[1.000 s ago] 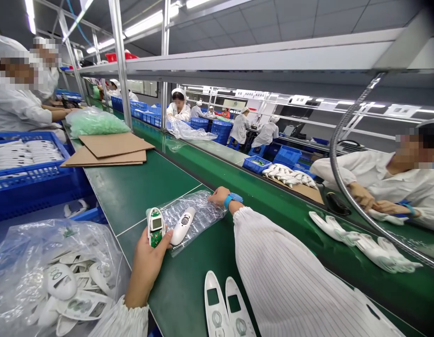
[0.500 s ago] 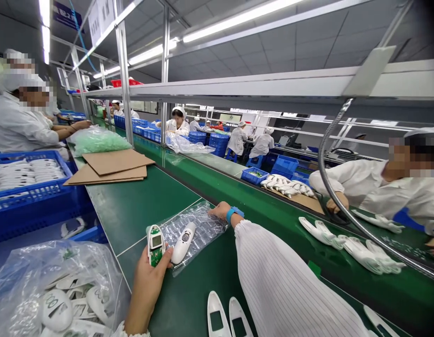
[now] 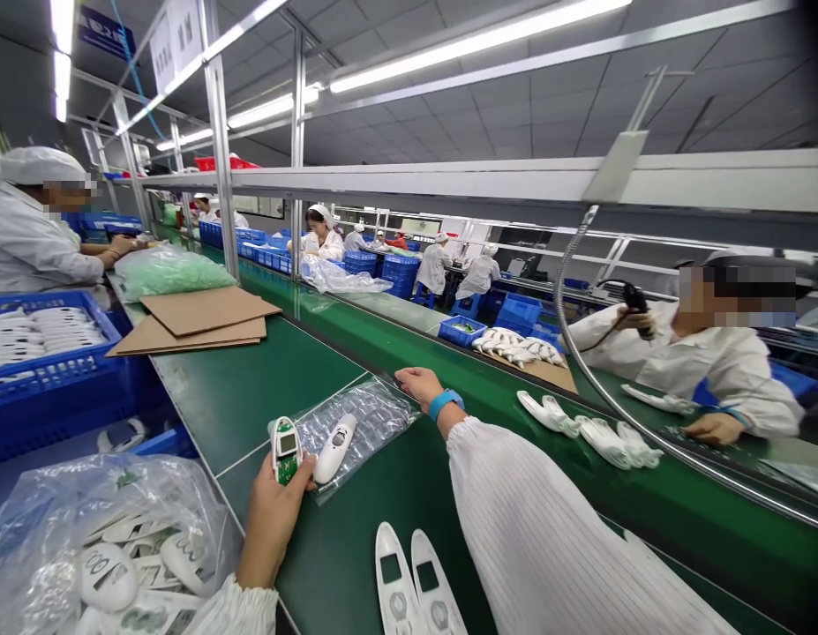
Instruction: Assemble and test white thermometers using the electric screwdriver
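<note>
My left hand (image 3: 276, 498) is closed around a white plastic housing half with a green circuit board (image 3: 287, 451) and a small grey display in it. Beside it, a white handheld device shell (image 3: 334, 448) with a dark marking near its top lies on a clear bubble-wrap sheet (image 3: 375, 419). My right hand (image 3: 422, 388), wearing a blue wristband, is over the sheet's far right corner, by the belt edge. Its fingers are drawn together; whether anything is between them is hidden. Two white shell halves (image 3: 396, 582) with window cut-outs lie nearer me on the green table.
Cardboard sheets (image 3: 190, 310) and a bag of green parts (image 3: 174, 272) lie at the far left. A plastic bag of white shells (image 3: 110, 573) stands at lower left, below a blue crate (image 3: 51, 357). Beyond the green belt (image 3: 461, 379), a co-worker (image 3: 700, 353) sits behind a flexible metal hose (image 3: 577, 344).
My right hand has shifted slightly off the bubble-wrap corner toward the belt. My left hand still holds the circuit-board housing. The co-worker on the right has raised a dark tool. The view has turned slightly.
</note>
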Action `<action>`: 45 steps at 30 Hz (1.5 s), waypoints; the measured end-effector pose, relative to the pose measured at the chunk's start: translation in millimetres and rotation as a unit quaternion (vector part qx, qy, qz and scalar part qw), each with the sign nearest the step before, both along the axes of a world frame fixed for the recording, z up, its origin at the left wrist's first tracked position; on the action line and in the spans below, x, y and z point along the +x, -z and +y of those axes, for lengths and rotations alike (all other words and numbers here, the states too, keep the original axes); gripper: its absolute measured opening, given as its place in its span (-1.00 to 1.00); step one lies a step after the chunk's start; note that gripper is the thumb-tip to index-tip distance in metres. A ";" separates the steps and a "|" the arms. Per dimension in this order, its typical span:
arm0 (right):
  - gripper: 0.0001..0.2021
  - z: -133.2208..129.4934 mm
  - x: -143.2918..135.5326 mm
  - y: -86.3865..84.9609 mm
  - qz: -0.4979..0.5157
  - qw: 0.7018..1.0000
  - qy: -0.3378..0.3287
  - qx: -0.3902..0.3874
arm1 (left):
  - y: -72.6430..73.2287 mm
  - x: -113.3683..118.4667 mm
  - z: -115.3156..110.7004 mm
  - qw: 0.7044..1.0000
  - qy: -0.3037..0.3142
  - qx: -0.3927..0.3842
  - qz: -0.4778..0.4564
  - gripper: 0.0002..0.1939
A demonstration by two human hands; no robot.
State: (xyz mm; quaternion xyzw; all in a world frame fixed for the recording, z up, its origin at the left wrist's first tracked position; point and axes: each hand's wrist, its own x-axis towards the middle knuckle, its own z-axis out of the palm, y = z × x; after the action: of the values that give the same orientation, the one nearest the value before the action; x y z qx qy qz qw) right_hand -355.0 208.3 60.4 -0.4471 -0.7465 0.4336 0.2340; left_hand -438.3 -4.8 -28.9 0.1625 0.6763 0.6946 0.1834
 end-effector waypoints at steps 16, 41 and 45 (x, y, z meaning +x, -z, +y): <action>-0.67 -260.1 244.4 -2.1 0.315 0.862 -0.042 -0.395 | -47.2 160.6 -99.0 0.930 0.359 0.078 0.026 -0.61; -0.73 -330.1 358.5 58.0 0.382 0.892 0.122 -0.209 | -30.5 294.5 -126.9 0.868 0.495 -0.001 0.035 -0.72; -0.77 -328.3 363.1 58.8 0.300 0.937 0.113 -0.141 | -27.1 297.5 -123.5 0.864 0.501 -0.015 0.051 -0.72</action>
State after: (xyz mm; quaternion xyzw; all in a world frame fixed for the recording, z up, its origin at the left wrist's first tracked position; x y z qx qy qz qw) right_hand 8.2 -120.0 1.6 -0.4062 -0.5178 0.6187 0.4291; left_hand -140.9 -128.3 -1.8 0.5118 0.5224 0.4902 0.4743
